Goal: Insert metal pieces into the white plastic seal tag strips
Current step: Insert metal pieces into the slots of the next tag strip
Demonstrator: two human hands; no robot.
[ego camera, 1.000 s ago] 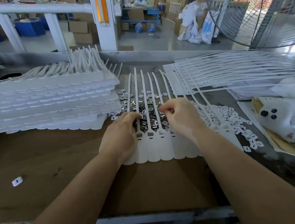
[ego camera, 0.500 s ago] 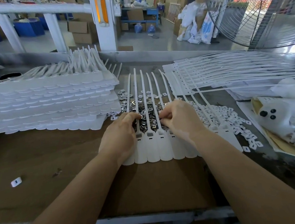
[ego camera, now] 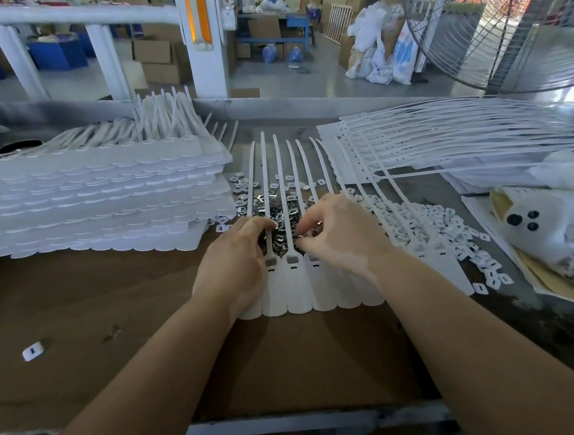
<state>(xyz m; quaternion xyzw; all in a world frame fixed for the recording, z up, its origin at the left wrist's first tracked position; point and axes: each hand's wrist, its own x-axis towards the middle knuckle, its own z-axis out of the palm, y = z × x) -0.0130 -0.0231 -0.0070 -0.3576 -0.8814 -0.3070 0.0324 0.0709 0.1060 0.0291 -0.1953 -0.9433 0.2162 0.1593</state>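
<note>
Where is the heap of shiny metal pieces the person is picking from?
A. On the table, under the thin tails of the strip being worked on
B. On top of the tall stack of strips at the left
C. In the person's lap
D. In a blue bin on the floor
A: the metal pieces lie on the table, showing between the tails of the strip just beyond both hands.

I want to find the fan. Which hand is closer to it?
Right. The right hand lies on the fan's side of the table; the left hand is farther away, beyond it.
</note>
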